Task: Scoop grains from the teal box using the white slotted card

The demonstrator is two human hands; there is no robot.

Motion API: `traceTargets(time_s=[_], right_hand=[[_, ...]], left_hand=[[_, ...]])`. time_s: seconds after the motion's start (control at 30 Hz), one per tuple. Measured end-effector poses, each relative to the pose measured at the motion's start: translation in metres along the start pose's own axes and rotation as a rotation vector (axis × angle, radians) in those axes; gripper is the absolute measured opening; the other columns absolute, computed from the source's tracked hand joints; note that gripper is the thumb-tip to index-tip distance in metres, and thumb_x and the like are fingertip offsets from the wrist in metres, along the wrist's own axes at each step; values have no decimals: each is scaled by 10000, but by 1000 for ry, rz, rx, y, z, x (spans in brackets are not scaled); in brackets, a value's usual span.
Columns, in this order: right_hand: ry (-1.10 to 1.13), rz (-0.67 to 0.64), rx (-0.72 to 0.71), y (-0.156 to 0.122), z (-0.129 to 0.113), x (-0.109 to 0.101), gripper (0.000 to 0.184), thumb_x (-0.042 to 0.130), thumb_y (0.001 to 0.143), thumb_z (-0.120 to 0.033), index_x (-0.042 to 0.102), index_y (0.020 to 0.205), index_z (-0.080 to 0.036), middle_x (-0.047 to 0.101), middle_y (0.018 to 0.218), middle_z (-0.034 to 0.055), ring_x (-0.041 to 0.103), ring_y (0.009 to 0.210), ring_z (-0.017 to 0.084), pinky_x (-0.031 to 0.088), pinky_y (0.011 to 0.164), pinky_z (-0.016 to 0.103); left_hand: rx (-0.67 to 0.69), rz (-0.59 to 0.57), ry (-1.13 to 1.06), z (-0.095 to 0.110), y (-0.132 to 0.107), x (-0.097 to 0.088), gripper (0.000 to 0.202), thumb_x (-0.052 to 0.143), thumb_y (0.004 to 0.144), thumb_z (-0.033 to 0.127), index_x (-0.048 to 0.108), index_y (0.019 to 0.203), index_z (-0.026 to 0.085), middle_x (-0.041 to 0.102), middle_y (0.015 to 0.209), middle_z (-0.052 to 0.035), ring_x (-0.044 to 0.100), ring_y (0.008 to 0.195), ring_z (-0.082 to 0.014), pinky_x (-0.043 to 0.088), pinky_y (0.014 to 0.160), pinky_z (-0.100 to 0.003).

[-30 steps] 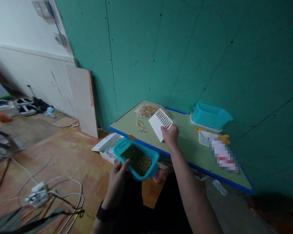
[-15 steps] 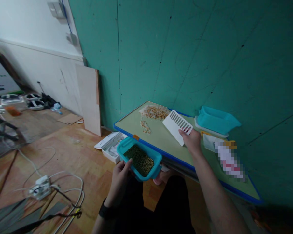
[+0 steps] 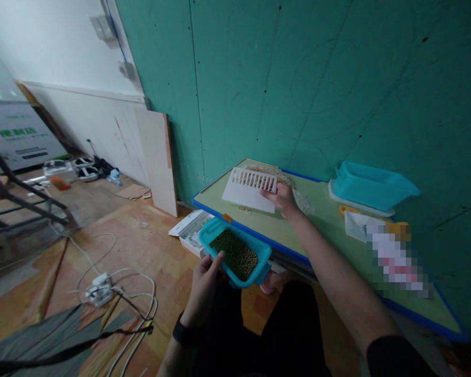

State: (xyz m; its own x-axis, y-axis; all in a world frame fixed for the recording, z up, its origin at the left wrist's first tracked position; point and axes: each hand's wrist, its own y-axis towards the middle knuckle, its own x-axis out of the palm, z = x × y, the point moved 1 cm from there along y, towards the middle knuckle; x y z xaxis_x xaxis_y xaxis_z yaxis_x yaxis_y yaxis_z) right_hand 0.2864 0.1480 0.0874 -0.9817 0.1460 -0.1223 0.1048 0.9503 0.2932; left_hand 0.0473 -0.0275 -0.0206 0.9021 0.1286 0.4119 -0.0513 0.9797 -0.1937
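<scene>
My left hand (image 3: 207,271) grips the near-left rim of a turquoise plastic tub (image 3: 264,255), thumb over the edge. Inside lie green beans (image 3: 227,243) and paler yellow beans (image 3: 250,257). The tub is held just off the table's front edge. My right hand (image 3: 283,200) is closed on the right end of a white slotted plastic scraper (image 3: 248,195), its slots along the far side. The scraper stands over the table top, in front of loose pale grains and beans (image 3: 286,179), and partly hides them. A few beans (image 3: 245,209) show at its near edge.
The table (image 3: 329,235) has a blue rim and backs onto a green wall. At its right are another turquoise tub (image 3: 371,186) on a white lid and a pouch with yellow parts (image 3: 357,225). An open white box (image 3: 192,238) and cables (image 3: 153,293) lie on the floor.
My right hand has moved the scraper leftward over the table, to the near side of the grain pile, where the pile now looks shifted right. My left hand still holds the tub.
</scene>
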Motion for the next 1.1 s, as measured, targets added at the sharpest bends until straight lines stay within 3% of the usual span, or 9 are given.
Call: traceTargets(time_s=[0.37, 0.7, 0.9, 1.1], right_hand=[[8, 17, 69, -1, 10, -2, 494, 865, 487, -502, 714, 811, -162, 755, 818, 71, 654, 739, 223, 491, 673, 328], [72, -51, 114, -7, 8, 3, 476, 863, 485, -497, 702, 789, -168, 737, 772, 41, 627, 688, 192, 468, 644, 308], [148, -77, 144, -10, 7, 6, 481, 890, 472, -451, 706, 808, -159, 733, 767, 37, 624, 666, 182, 469, 627, 305], [146, -98, 173, -13, 11, 8, 470, 882, 476, -451, 696, 798, -163, 741, 785, 44, 633, 680, 193, 479, 626, 312]], left_hand=[[-5, -3, 32, 6, -7, 2, 401, 843, 702, 558, 654, 681, 206, 599, 568, 29, 543, 518, -134, 452, 519, -236], [15, -12, 10, -6, 2, -4, 421, 836, 703, 582, 637, 672, 212, 609, 529, 21, 561, 486, -149, 451, 499, -254], [13, -11, 31, -5, 1, -3, 391, 815, 726, 585, 704, 771, 213, 616, 540, 21, 568, 504, -160, 454, 513, -264], [11, -7, 31, -1, -2, -1, 413, 825, 709, 595, 698, 759, 206, 603, 538, 25, 558, 500, -152, 436, 515, -255]])
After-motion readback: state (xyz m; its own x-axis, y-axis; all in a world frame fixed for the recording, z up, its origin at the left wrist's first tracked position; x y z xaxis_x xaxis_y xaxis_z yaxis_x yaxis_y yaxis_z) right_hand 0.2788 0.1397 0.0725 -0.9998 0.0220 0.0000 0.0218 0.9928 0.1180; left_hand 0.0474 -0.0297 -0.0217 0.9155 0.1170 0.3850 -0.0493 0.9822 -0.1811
